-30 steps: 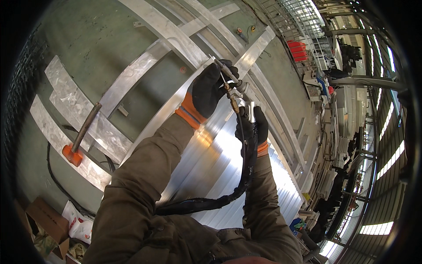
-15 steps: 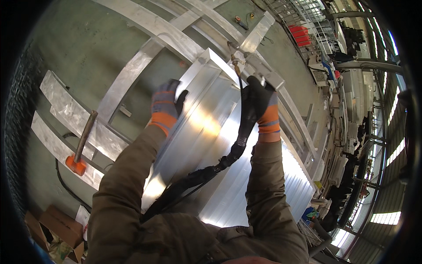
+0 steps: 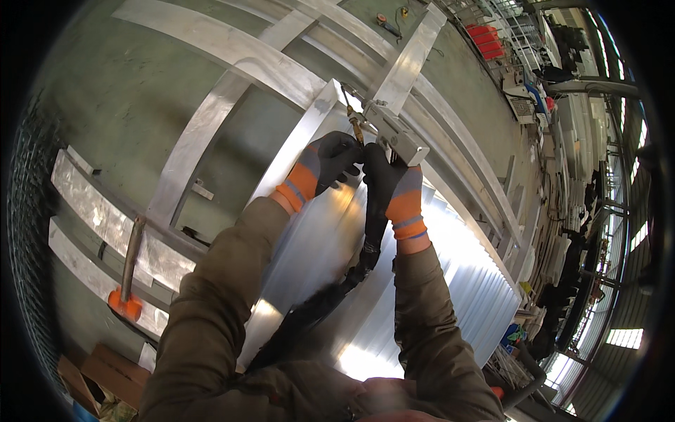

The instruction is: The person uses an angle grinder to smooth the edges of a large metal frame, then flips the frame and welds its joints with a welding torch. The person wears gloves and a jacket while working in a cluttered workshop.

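Note:
My right hand (image 3: 397,186), in a grey, orange and black glove, is closed round the handle of a hand tool with a grey box-shaped body (image 3: 397,133). Its exact kind is unclear. A brass fitting (image 3: 356,125) sits at the tool's left side. My left hand (image 3: 320,165), gloved alike, pinches at the fitting's lower end, fingertips close to my right hand. From the tool a thick black-wrapped cable (image 3: 364,260) runs down toward my body. Beneath both hands lies a shiny ribbed aluminium panel (image 3: 299,243), with a raised edge bar along its far left side.
Long aluminium beams (image 3: 204,39) form a crossed frame beyond and left of the panel. A mallet with an orange head (image 3: 125,305) rests on beams at left. An open cardboard box (image 3: 116,376) stands lower left. A small power tool (image 3: 387,27) lies on the floor ahead.
My left hand has moved right from the panel's left edge to the brass fitting and closed there. My right hand, with the tool, has shifted slightly left and down.

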{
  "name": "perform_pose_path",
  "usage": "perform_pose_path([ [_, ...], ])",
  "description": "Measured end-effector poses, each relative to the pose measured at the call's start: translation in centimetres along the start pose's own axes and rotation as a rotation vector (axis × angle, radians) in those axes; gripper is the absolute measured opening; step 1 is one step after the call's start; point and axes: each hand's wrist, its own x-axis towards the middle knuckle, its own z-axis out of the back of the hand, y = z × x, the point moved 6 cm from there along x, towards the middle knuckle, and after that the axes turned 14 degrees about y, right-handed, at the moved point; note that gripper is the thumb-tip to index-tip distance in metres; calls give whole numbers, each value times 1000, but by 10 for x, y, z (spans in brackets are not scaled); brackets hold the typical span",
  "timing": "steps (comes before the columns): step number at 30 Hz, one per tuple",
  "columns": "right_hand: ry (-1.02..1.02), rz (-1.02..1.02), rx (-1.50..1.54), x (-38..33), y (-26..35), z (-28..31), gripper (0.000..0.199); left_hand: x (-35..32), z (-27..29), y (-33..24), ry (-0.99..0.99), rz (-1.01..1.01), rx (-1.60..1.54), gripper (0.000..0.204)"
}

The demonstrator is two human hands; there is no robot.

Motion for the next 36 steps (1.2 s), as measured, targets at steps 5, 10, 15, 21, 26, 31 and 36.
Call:
perform_pose_path([
  [5, -17, 151, -57, 6, 8, -8, 22, 10, 1, 3, -34, 41, -111, 37],
  [10, 9, 216, -149, 13, 8, -13, 21, 14, 2, 0, -71, 54, -99, 28],
  [15, 72, 216, -375, 18, 8, -18, 19, 19, 1, 2, -144, -38, -198, 25],
  [21, 40, 149, -54, 17, 5, -15, 20, 20, 0, 2, -174, -62, -131, 24],
  [26, 37, 160, -112, 19, 4, -13, 25, 19, 1, 1, -164, -34, -105, 25],
  [31, 40, 225, -172, 21, 2, -15, 25, 19, 0, 0, -165, -51, -115, 27],
  [36, 64, 247, -384, 20, 5, -13, 24, 19, 2, 0, -175, -53, -44, 28],
])
